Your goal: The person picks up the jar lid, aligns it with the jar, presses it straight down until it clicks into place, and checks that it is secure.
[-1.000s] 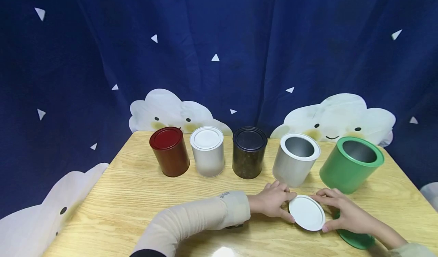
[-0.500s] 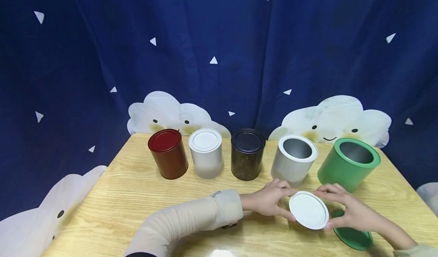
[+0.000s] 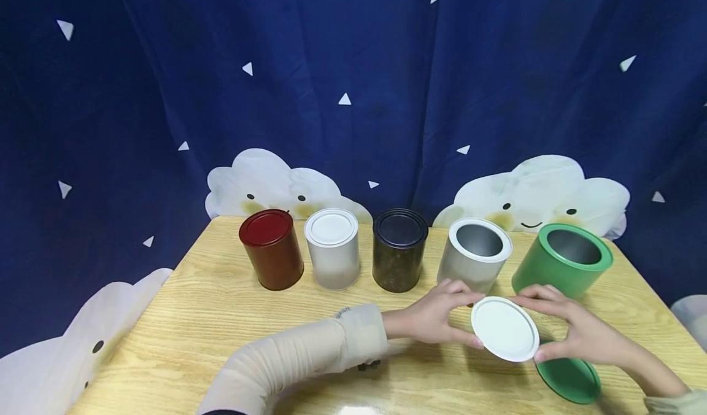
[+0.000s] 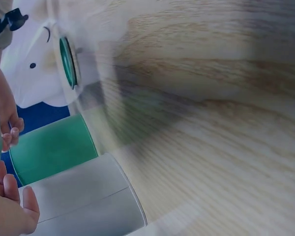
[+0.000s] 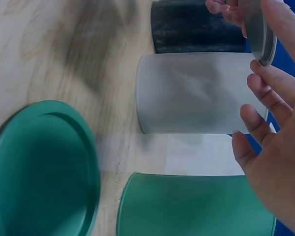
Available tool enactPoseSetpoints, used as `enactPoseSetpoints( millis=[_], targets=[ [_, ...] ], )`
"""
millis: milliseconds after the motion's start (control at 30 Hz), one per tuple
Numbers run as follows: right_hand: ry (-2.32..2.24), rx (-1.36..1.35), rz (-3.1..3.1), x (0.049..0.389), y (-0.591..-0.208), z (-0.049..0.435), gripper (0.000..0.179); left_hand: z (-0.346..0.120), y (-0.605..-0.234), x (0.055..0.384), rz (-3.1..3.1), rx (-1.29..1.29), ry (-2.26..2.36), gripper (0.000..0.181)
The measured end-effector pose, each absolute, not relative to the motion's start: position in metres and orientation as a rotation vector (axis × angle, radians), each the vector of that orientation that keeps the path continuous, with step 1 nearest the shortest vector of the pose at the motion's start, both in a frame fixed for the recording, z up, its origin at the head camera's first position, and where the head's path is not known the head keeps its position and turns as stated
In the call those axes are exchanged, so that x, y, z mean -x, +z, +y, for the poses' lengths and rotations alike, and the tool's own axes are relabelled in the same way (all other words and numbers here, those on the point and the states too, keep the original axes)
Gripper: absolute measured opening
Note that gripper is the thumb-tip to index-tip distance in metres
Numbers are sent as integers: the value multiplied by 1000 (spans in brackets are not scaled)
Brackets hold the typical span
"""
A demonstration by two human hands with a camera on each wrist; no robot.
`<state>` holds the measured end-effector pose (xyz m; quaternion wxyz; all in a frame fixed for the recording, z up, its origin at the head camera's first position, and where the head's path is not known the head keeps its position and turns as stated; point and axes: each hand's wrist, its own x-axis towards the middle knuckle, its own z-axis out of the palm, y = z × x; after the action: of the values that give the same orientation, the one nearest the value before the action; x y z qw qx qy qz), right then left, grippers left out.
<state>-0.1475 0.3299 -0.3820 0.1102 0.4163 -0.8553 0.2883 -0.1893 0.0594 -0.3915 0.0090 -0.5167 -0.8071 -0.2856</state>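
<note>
A round white lid [image 3: 505, 329] is held up above the table between both hands, tilted. My left hand [image 3: 433, 315] pinches its left edge with thumb and fingertips, and my right hand [image 3: 588, 334] pinches the right edge the same way. Just behind stands a white can [image 3: 466, 274] with its top uncovered and a grey inside. To its right is an uncovered green can [image 3: 547, 274]. A green lid [image 3: 569, 383] lies on the table under the right hand. In the right wrist view, the white lid [image 5: 259, 29] appears edge-on, apart from the white can [image 5: 196, 93].
Left of the uncovered cans stand three lidded ones: dark red [image 3: 273, 252], white [image 3: 333, 252] and black [image 3: 400, 252]. All the cans form a row along the back of the wooden table [image 3: 193, 341]. A blue curtain [image 3: 309, 83] with clouds hangs behind.
Both hands have lifted the white lid and moved it slightly away from the person and to the right. More of the green lid shows. The cans stay where they were.
</note>
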Motion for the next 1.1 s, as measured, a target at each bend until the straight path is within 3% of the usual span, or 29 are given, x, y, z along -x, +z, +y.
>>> enactPoseSetpoints(
  millis=[633, 1100],
  targets=[
    [889, -1250, -2497, 152, -362, 330, 87, 57, -384, 188, -2281, 1464, -1171, 58],
    [897, -1250, -2448, 160, -350, 327, 82, 55, -363, 194, -2310, 1475, -942, 62]
  ],
)
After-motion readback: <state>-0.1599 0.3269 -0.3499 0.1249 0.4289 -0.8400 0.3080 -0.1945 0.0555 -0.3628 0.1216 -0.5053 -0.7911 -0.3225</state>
